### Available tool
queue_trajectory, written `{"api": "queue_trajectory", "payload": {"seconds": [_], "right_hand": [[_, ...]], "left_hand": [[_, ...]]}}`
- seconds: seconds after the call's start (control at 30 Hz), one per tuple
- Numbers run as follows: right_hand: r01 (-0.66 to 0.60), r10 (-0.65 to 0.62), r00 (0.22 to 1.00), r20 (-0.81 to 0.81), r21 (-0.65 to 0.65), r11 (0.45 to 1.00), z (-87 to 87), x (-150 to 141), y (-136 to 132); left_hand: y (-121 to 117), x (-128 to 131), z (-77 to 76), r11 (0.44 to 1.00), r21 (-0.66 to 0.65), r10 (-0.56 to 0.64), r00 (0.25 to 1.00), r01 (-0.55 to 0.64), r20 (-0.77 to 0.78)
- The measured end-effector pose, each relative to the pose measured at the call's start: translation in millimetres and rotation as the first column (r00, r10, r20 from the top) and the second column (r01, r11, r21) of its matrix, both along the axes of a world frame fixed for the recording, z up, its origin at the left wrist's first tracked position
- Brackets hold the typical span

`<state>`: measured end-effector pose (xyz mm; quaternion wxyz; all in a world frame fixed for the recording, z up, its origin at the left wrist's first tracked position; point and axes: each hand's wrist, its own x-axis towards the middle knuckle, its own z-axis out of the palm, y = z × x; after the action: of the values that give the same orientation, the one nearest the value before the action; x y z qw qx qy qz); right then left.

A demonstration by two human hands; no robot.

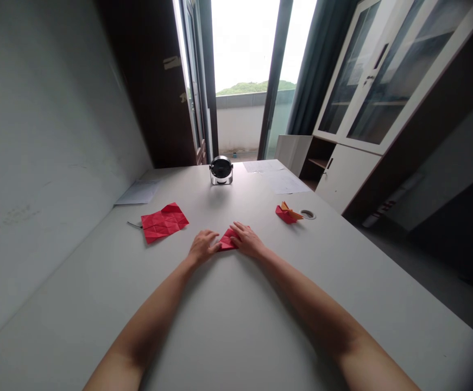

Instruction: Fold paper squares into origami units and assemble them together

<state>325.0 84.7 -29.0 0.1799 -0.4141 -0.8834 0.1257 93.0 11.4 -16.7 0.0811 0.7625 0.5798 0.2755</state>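
A folded piece of red origami paper lies on the table in front of me, creased and roughly triangular. My left hand is at its left corner, with bent fingers and the thumb closed about the edge. Across the right part of the paper lies my right hand, its fingers stretched out and somewhat apart, hiding much of that side. Off to the left is a flat red sheet with a grid of creases and one raised edge. A red and orange folded paper figure sits to the right.
A roll of tape lies beside the paper figure. Toward the far edge of the white table stands a round black-and-silver device. White papers lie at the back left, with more sheets at the back right.
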Motion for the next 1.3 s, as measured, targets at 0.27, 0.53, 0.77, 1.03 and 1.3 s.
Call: {"api": "queue_trajectory", "payload": {"seconds": [0.27,0.53,0.77,1.03,1.3], "right_hand": [[0.097,-0.095,0.983,-0.155,0.003,0.995,1.6,-4.0,4.4],[0.111,-0.109,0.976,-0.191,-0.001,0.994,2.0,-1.6,3.3],[0.109,-0.109,0.984,-0.144,-0.010,0.994,4.3,-4.3,3.5],[-0.075,0.033,0.946,-0.322,-0.117,0.990,3.9,-4.7,-0.4],[-0.187,0.153,0.852,-0.500,-0.017,0.982,0.9,-8.2,-4.6]], "left_hand": [[5.3,4.3,-14.6,0.997,-0.053,-0.055,0.992,0.049,-0.114],[7.6,2.1,-10.9,0.993,-0.091,-0.086,0.995,0.081,-0.049],[7.2,3.6,-10.7,0.992,-0.103,-0.075,0.995,0.069,-0.058],[3.5,5.0,-5.0,0.994,-0.092,-0.061,0.997,0.065,0.042],[1.1,8.0,-1.3,0.992,-0.129,0.025,0.956,0.013,0.291]]}}
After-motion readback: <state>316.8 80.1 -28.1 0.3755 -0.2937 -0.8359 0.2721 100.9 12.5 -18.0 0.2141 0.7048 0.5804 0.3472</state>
